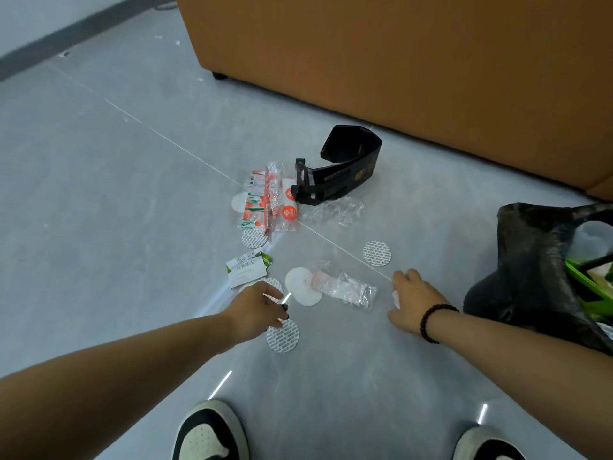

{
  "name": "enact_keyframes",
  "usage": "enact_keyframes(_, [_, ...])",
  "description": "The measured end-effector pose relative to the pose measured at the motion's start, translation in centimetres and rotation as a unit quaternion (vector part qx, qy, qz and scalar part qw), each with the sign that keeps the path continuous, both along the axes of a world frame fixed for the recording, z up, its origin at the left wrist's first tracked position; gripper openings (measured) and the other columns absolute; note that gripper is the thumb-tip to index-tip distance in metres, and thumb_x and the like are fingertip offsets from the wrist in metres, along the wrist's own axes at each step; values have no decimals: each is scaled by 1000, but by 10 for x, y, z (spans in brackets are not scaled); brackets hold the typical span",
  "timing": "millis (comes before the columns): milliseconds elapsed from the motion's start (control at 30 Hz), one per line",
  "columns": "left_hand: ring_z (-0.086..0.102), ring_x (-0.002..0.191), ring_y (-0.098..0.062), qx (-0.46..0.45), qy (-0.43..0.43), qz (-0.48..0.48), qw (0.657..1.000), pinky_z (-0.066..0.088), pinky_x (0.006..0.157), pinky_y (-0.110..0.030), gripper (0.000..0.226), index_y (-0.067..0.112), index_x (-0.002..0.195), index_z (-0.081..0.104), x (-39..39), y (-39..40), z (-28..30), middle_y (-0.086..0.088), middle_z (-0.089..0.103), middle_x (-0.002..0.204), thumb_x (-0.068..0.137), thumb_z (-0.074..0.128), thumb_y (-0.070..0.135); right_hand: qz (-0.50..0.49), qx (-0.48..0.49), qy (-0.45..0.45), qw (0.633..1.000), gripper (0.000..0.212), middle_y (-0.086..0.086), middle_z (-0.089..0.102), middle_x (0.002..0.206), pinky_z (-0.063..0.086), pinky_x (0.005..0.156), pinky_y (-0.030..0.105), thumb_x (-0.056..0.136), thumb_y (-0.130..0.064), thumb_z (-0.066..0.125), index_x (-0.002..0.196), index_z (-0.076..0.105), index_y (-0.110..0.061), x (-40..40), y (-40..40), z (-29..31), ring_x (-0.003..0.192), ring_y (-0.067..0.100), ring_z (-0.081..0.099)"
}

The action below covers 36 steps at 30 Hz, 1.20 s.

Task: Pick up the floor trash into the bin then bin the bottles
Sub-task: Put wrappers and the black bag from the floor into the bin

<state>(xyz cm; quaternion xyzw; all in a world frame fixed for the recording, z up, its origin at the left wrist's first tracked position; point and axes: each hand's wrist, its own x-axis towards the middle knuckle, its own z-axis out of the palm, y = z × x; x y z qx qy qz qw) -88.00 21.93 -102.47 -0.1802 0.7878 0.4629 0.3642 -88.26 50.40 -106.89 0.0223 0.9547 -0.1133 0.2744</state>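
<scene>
Floor trash, scattered on grey tile floor (99, 194) in front of an orange sofa (398, 61); landmark for all positions: the black bin bag (530, 260) at the right edge, mouth open, green and white waste visible inside. Nearest the bag: a patterned foil seal disc (377, 253), lying flat, to its left. Further left: a clear plastic wrapper (345, 288) overlapping a plain white disc (300, 287). Beyond these, still further left: a green-and-white torn packet (248, 268) and a second patterned foil disc (282, 336), nearer the person. Far side from the person, up and left of the bag: a folded black cardboard sleeve (345, 167), crumpled clear film (335, 210) beside it, and a pile of red-and-white sachet wrappers (268, 200) with two more discs partly under it. Right hand (414, 302), beaded bracelet (434, 322) at wrist, low over the floor just left of the bag, fingers curled around a small white scrap (395, 298). Left hand (255, 310), furthest from the bag, fingers bent down, tips at the edge of the second foil disc; whether it has pinched anything cannot be told. Two black-and-white shoes (209, 433) at the bottom edge.
</scene>
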Motion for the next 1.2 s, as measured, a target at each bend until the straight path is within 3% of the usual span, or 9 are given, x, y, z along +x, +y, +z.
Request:
enact_keyframes(133, [67, 67, -13, 3, -1, -24, 1000, 46, 62, -22, 15, 15, 103, 54, 3, 8, -1, 1, 73, 83, 89, 61, 13, -90, -46, 16, 995, 16, 8, 41, 114, 41, 72, 29, 87, -21, 48, 99, 40, -14, -13, -32, 2, 87, 26, 51])
enact_keyframes(267, [66, 69, -14, 20, -7, -24, 999, 45, 59, -20, 16, 12, 103, 54, 4, 13, 2, 0, 72, 82, 89, 59, 8, -173, -61, -39, 982, 64, 12, 40, 126, 43, 78, 29, 81, -40, 64, 129, 35, -9, -20, -45, -13, 108, 29, 53])
enact_keyframes(367, [67, 72, -15, 35, -14, -14, 999, 45, 60, -20, 17, 10, 106, 56, 2, 17, 7, -2, 73, 87, 90, 58, 9, -216, -35, -73, 973, 77, 14, 38, 133, 44, 82, 30, 78, -46, 70, 133, 33, -7, -20, -41, -23, 112, 29, 53])
enact_keyframes(500, [69, 74, -13, 51, -1, -7, 999, 48, 66, -22, 17, 11, 107, 58, -2, 21, 15, -3, 75, 92, 90, 58, 11, -142, 24, -118, 982, 58, 9, 53, 130, 46, 90, 25, 83, -44, 65, 127, 49, -9, -24, -33, -30, 117, 24, 54])
enact_keyframes(667, [68, 68, -7, 43, 79, -27, 996, 46, 66, -27, 16, 18, 99, 58, -4, 19, 24, 1, 72, 88, 92, 48, 7, -147, -50, -65, 986, 20, 4, 61, 102, 40, 67, 20, 83, -29, 63, 94, 53, -15, -30, -31, -24, 102, 22, 59])
enact_keyframes(833, [68, 70, -6, 38, 106, -46, 993, 47, 61, -17, 19, 21, 93, 59, -7, 24, 31, 1, 72, 89, 92, 48, 6, -188, -36, -90, 977, 84, 11, 46, 134, 44, 95, 31, 73, -49, 74, 134, 35, -7, -26, -50, -27, 123, 27, 49])
enact_keyframes(1033, [68, 76, -8, 38, 110, -65, 991, 52, 69, -22, 21, 20, 98, 60, -3, 25, 31, 5, 70, 87, 91, 49, 3, -73, -20, -72, 995, 29, 8, 60, 119, 45, 76, 24, 83, -30, 63, 107, 57, -15, -27, -53, -15, 107, 24, 59])
enact_keyframes(1100, [62, 92, -9, -16, 184, -115, 976, 49, 83, -23, 23, 25, 104, 56, -4, 22, 34, 9, 65, 99, 90, 56, 8, -79, -83, -58, 992, 8, 5, 63, 100, 47, 65, 23, 81, -22, 61, 86, 55, -19, -27, -46, 9, 91, 23, 62])
enact_keyframes(1200, [37, 122, -5, -98, 324, -234, 911, 31, 104, -22, 53, 31, 133, 41, -3, 24, 48, 17, 42, 129, 86, 66, 30, 11, -139, 9, 990, 10, -5, 57, 84, 42, 60, 12, 77, -16, 62, 74, 55, -23, -21, -35, 60, 75, 12, 57])
